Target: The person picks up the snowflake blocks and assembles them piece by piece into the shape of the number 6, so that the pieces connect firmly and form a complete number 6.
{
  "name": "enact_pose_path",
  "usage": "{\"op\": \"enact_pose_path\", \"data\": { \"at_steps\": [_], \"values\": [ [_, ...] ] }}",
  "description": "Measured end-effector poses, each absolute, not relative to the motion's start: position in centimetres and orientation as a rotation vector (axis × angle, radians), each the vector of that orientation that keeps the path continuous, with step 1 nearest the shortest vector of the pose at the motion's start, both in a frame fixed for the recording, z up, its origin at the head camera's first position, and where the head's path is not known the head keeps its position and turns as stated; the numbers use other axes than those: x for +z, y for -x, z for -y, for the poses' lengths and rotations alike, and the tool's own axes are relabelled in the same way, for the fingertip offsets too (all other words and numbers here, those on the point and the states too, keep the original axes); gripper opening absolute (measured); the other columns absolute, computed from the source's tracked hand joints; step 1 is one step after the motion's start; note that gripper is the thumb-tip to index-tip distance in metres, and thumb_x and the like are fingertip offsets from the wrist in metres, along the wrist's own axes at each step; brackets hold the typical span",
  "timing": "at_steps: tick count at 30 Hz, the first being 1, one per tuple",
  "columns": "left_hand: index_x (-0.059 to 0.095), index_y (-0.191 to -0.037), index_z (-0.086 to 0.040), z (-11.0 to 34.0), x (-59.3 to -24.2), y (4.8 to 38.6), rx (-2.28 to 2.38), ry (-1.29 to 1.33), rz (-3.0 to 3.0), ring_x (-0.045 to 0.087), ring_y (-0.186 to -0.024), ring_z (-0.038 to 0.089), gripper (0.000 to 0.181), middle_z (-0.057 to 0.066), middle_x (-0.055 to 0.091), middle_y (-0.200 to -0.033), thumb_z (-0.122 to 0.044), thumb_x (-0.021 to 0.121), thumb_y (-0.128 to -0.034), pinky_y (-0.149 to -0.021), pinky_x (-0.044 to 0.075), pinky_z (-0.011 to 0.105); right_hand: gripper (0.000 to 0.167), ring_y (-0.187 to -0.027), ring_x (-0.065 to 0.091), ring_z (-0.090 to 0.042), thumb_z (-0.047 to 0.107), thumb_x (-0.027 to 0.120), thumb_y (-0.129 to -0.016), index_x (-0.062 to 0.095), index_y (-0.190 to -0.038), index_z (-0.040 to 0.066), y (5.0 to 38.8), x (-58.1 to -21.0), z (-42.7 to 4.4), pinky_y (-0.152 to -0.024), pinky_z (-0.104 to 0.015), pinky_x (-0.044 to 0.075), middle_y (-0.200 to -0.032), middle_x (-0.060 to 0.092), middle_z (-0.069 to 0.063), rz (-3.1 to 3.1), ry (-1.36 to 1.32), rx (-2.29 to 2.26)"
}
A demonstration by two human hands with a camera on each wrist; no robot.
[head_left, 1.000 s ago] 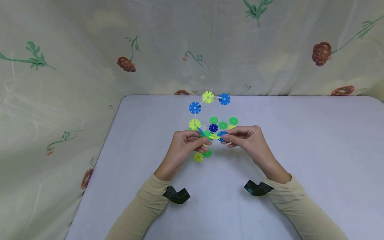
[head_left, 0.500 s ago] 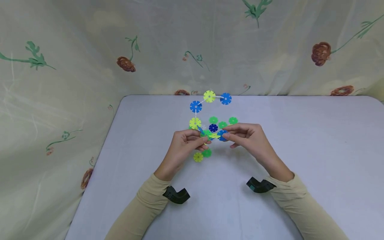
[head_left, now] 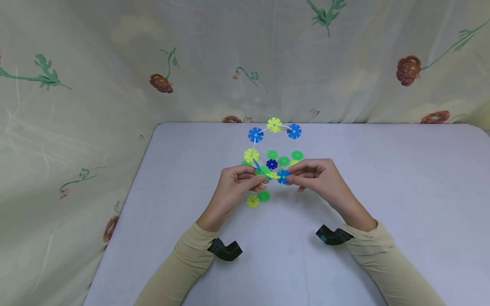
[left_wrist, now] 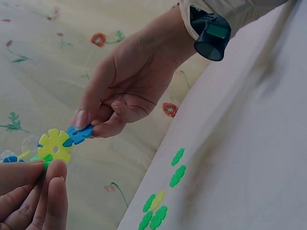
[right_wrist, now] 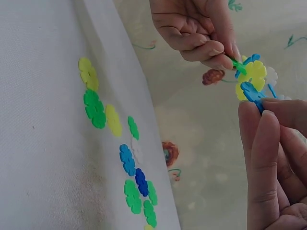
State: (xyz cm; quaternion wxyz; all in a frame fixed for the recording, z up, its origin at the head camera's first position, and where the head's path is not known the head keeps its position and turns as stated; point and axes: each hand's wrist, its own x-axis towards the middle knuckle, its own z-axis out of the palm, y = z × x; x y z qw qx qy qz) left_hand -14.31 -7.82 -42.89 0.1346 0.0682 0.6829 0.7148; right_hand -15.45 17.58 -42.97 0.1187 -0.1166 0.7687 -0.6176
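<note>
Blue plastic, notched and round: in the head view the right hand [head_left: 319, 176] pinches this disc [head_left: 282, 176] between thumb and finger, while the left hand [head_left: 240, 182] grips a curved chain of linked yellow, blue and green notched plastic discs [head_left: 251, 155] over the white table [head_left: 153, 204]. Its far end juts past the left hand, so twisting might lever a joint loose.

In the left wrist view, the blue disc meets a flat yellow notched plastic disc [left_wrist: 55, 146]; I cannot tell how deeply they're slotted. If shallowly, a tug could separate them.

In the right wrist view, the left fingers pinch a green notched piece [right_wrist: 238, 65]; a weak pinch could let the chain swivel. A dropped disc could get lost among loose ones such as the green scalloped plastic disc [right_wrist: 94, 109].
</note>
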Motion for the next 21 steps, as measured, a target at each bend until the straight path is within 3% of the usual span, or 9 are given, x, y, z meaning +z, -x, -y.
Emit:
{"op": "enact_pose_path", "data": {
  "at_steps": [9, 16, 21],
  "values": [
    [0.069, -0.104, 0.006, 7.83, -43.15, 14.25, 2.067, -0.195, -1.986, 0.077, -0.082, 0.013, 0.015, 0.037, 0.071, -0.107, -0.009, 0.070, -0.0986, -0.082, 0.064, 0.031, 0.028, -0.083, 0.079, -0.013, 0.013, 0.077, -0.094, 0.073, -0.115, -0.006, 15.30, -43.19, -17.35, -0.068, -0.031, 0.064, -0.088, 0.081, 0.005, -2.258, 0.338, -1.792],
    [0.072, -0.100, 0.001, 7.53, -43.19, 14.08, 2.001, -0.168, -2.021, 0.078, -0.091, 0.025, 0.018, 0.033, 0.073, -0.107, -0.017, 0.075, -0.0958, -0.088, 0.064, 0.042, 0.026, -0.082, 0.078, -0.011, 0.014, 0.077, -0.094, 0.073, -0.112, -0.005, 15.10, -43.18, -16.93, -0.068, -0.034, 0.064, -0.088, 0.081, 0.003, -2.250, 0.325, -1.819],
    [0.074, -0.106, -0.002, 7.02, -43.39, 14.05, 1.980, -0.184, -2.003, 0.078, -0.094, 0.027, 0.022, 0.025, 0.077, -0.106, -0.020, 0.078, -0.0941, -0.088, 0.064, 0.037, 0.024, -0.083, 0.078, -0.013, 0.012, 0.077, -0.094, 0.073, -0.111, -0.004, 15.10, -43.11, -16.70, -0.069, -0.038, 0.065, -0.089, 0.081, 0.003, -2.249, 0.332, -1.835]
  ]
}}
